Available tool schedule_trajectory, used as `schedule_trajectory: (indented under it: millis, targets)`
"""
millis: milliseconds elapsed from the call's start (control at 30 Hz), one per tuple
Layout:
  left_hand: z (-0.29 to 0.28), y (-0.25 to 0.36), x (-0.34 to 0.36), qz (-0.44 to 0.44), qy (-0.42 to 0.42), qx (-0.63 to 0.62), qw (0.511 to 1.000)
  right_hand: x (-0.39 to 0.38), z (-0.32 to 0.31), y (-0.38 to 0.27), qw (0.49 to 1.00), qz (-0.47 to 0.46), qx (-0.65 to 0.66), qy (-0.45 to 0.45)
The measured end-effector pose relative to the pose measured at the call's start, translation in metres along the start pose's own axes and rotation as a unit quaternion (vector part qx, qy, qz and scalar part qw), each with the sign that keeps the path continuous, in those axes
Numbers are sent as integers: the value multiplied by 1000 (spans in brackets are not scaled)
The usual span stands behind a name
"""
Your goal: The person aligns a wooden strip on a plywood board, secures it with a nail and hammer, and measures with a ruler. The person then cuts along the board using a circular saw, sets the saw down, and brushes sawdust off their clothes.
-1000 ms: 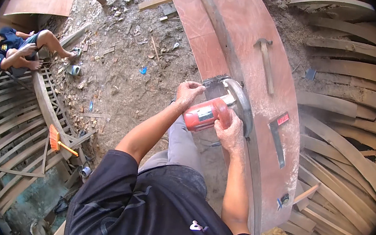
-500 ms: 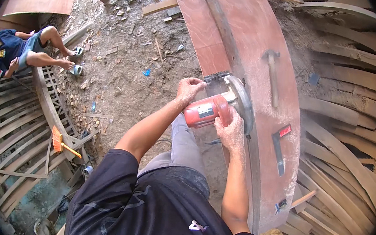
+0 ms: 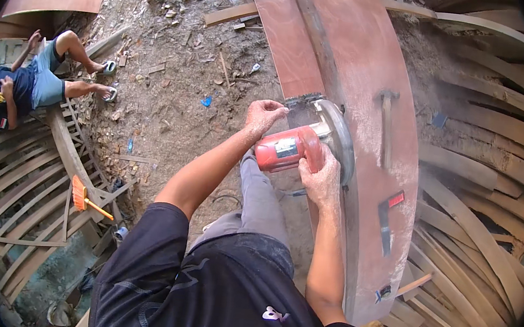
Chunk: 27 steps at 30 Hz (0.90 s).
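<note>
My right hand [image 3: 321, 178] is wrapped round the rear handle of a red circular saw [image 3: 281, 149]. The saw rests on a long reddish plywood sheet [image 3: 372, 44], beside a wooden strip [image 3: 313, 24] laid lengthwise on it. My left hand [image 3: 263, 116] is closed in a pinch at the saw's front left, by the sheet's edge; what its fingertips hold cannot be made out. On the sheet to the right of the saw lie a dust-covered hammer [image 3: 387, 129] and an angled square [image 3: 386, 223] with a red patch. Sawdust coats my right hand and the sheet.
Curved wooden ribs [image 3: 491, 135] stand at the right, others [image 3: 14, 180] at the left. A person [image 3: 29, 76] sits on the left ribs, legs stretched out. Below them is an orange brush [image 3: 82, 196]. Wood scraps litter the dirt ground [image 3: 172, 101]; a cable runs below the saw.
The saw and both hands hold nearly the same place on the sheet. The view has shifted slightly. The person at the left has leaned back and raised an arm.
</note>
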<state>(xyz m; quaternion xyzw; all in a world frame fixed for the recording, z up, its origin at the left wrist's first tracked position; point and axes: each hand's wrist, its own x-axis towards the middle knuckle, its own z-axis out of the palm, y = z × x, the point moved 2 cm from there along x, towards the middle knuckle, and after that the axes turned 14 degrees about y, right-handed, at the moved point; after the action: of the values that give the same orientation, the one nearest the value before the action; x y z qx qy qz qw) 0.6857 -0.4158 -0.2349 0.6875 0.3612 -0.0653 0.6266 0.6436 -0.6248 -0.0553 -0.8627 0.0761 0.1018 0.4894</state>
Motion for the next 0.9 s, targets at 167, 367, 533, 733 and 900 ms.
schedule_trajectory:
  millis: [167, 367, 533, 733, 900]
  targets:
    - [-5, 14, 15, -1, 6, 7, 1000, 18, 7, -10, 1000, -12, 14, 7]
    - [-10, 27, 34, -11, 0, 31, 999, 35, 17, -20, 1000, 0, 12, 6]
    - [-13, 39, 49, -34, -13, 30, 999, 50, 24, -26, 1000, 0, 7, 9]
    - [-19, 42, 75, -3, 18, 30, 999, 70, 39, -34, 1000, 1, 24, 5]
    - [-21, 54, 89, 4, 9, 47, 999, 85, 43, -42, 1000, -4, 27, 10]
